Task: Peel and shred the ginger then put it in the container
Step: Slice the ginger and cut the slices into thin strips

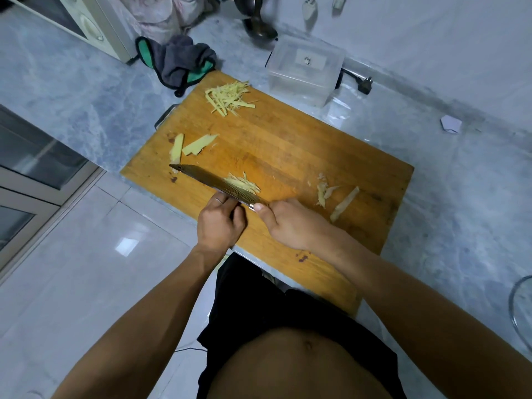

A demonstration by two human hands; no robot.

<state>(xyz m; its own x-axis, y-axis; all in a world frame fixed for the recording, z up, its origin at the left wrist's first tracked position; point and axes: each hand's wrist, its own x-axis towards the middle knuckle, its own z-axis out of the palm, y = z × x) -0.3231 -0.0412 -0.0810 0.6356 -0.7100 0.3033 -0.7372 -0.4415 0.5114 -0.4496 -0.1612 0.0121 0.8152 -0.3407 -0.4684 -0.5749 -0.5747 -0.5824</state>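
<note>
A wooden cutting board (pixel 288 145) lies on the marble counter. A pile of ginger shreds (pixel 230 96) sits at the board's far end. Two flat ginger slices (pixel 198 145) lie at its left side. My right hand (pixel 290 226) grips the handle of a knife (pixel 201 177). The blade lies nearly flat, pointing left, with a small heap of shreds (pixel 244 184) on it. My left hand (pixel 221 223) curls its fingers against the blade's near edge. Ginger peels (pixel 325 191) lie to the right. A clear plastic container (pixel 305 70) stands beyond the board.
A grey and green cloth (pixel 184 61) lies at the board's far left corner. A plug and cable (pixel 364 83) rest right of the container. A dark metal stand (pixel 259 27) is behind it. A glass bowl rim (pixel 518 309) shows at the right edge.
</note>
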